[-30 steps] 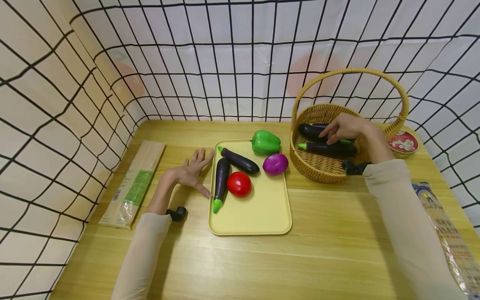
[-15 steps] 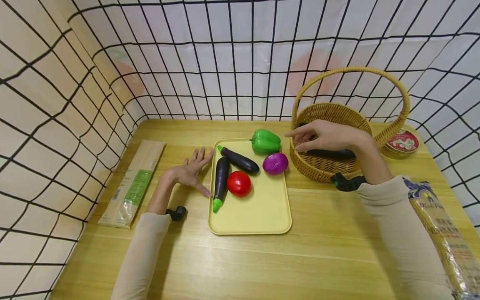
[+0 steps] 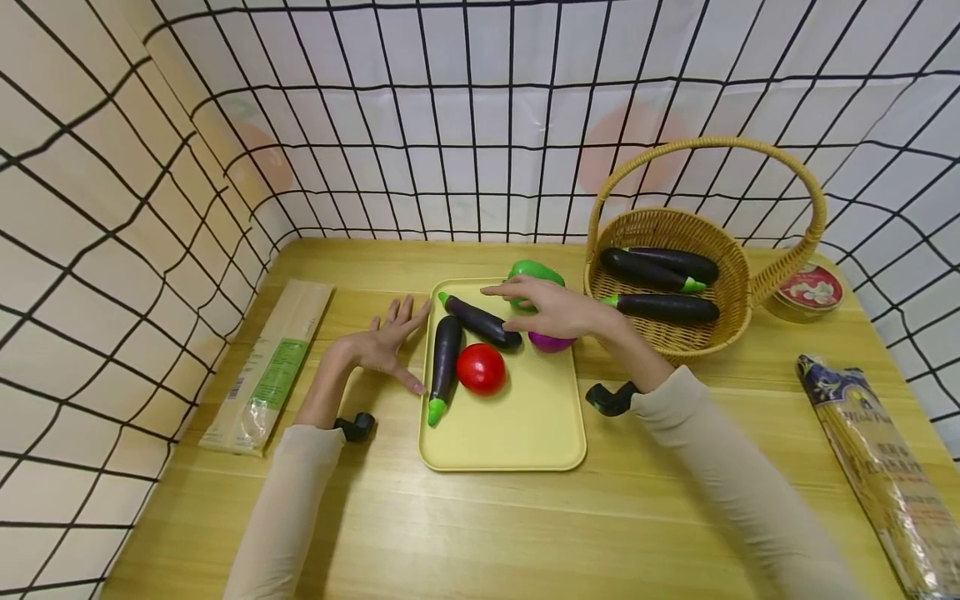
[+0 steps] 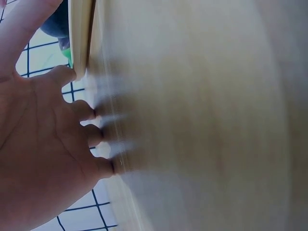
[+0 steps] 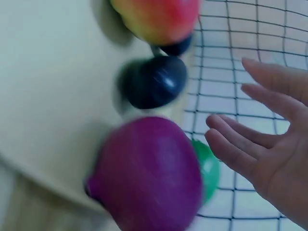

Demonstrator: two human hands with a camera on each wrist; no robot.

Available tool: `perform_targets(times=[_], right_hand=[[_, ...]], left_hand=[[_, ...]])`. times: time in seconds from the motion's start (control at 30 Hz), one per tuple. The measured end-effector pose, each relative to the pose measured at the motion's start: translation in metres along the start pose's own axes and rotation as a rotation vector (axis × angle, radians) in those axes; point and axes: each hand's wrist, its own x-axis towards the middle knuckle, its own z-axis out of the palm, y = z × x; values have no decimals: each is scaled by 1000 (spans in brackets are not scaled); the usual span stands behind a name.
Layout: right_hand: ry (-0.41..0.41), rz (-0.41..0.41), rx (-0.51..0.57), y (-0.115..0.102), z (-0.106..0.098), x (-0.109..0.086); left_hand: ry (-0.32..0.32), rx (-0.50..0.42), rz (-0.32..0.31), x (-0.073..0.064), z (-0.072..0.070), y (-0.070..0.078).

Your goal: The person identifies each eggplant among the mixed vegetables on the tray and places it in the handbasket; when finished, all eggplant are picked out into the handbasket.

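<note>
Head view: the empty right hand [image 3: 555,308] was brought above the tray [image 3: 525,425], eggplant [image 3: 477,319] likely reachable. Left hand [image 3: 380,346] is splayed alongside.

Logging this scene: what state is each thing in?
Left grip, open and spread
Right grip, open, holding nothing
Yellow tray, flat, loaded
Wicker basket, upright, handle raised
Tray eggplants, lying, whole
Basket eggplants, lying down
Round red fruit, whole
Green bell pepper, whole where visible
Purple onion, whole where visible
Green-labelled packet, lying flat
Pasta packet, lying flat
Round tin, upright
</note>
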Motion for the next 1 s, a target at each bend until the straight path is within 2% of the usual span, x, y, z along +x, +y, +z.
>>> perform_targets(times=[0.17, 0.4, 0.8, 1.0], right_hand=[[39, 15, -21, 3, 22, 17], [87, 89, -51, 4, 40, 32], [110, 170, -39, 4, 46, 41], [83, 213, 32, 6, 43, 43]], left_hand=[[-1, 22, 8, 0, -1, 2], [-7, 27, 3, 0, -1, 1], [-3, -5, -6, -1, 0, 0], [-6, 7, -12, -1, 0, 0]])
